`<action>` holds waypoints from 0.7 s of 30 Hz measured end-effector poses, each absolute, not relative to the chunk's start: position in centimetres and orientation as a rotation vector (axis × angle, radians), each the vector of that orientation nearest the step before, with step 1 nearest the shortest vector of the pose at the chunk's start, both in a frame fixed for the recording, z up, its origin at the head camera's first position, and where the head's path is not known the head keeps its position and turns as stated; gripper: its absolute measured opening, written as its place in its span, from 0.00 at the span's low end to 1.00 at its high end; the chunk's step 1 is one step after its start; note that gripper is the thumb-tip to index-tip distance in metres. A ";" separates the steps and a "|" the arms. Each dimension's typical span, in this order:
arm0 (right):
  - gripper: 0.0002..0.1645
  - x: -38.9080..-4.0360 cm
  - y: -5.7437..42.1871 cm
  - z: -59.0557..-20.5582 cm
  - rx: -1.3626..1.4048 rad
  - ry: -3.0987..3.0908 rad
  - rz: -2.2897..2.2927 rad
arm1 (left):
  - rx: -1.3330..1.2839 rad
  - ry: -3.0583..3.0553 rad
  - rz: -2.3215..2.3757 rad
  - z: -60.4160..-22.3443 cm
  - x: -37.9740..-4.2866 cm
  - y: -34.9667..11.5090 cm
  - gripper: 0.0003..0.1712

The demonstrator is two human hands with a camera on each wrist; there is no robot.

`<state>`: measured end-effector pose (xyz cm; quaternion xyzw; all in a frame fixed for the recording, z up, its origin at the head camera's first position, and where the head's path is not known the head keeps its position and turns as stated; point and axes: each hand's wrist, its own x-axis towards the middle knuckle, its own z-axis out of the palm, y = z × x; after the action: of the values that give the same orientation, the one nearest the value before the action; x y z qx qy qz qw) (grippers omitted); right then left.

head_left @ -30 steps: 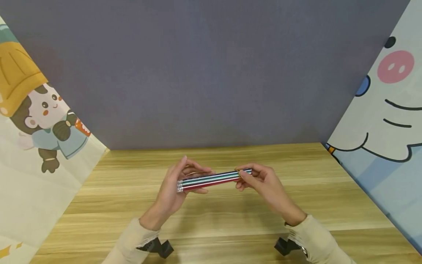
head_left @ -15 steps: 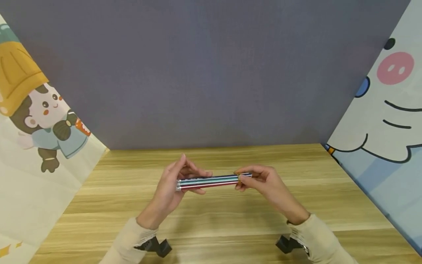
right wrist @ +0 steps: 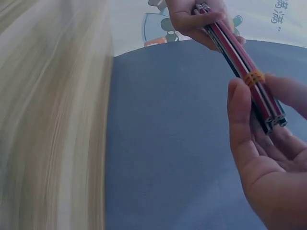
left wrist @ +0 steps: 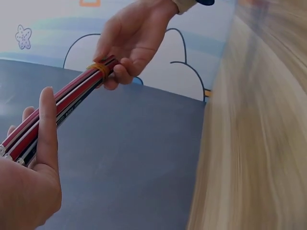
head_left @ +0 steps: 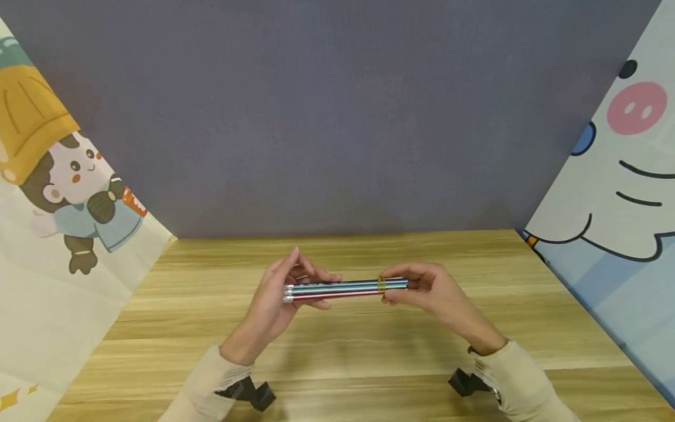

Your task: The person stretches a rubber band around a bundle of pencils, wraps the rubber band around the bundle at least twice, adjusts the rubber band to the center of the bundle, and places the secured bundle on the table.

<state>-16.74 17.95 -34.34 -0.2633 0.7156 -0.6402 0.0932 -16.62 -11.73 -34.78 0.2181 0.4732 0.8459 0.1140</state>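
A bundle of striped pencils point(head_left: 343, 289) in red, teal and dark blue lies nearly level between both hands, above the table. My left hand point(head_left: 270, 302) holds the end with silver ferrules; its thumb lies along one side, fingers on the other. My right hand point(head_left: 437, 293) pinches the opposite end between thumb and fingers, at a yellow rubber band point(head_left: 382, 285) wound several times round the pencils. In the right wrist view, the thumb and a finger touch the bundle either side of the band point(right wrist: 254, 77), and flat pencil ends point(right wrist: 275, 120) stick out past it.
Below the hands is a wood-grain table point(head_left: 337, 363). A grey panel point(head_left: 337, 117) stands along its back edge. Cartoon-printed walls flank it, with a child figure point(head_left: 79, 176) on the left and a pink-snouted animal point(head_left: 635, 108) on the right.
The bundle has tipped from a slight slant to nearly level. My right hand has shifted a little to the right, and more of the rubber band shows. My left hand has barely moved.
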 end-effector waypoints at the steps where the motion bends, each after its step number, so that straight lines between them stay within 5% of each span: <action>1: 0.19 -16.7 18.0 -34.3 -0.779 2.147 -1.880 | 0.634 1.380 2.483 -34.9 -16.6 -11.7 0.26; 21: 0.16 -16.7 18.5 -34.1 -0.864 2.367 -1.652 | 0.546 1.342 2.486 -35.4 -16.3 -11.0 0.25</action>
<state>-16.73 18.50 -34.08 -0.2862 0.7840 -0.5471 0.0641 -16.34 -11.04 -35.39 0.1881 0.4622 0.8565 0.1318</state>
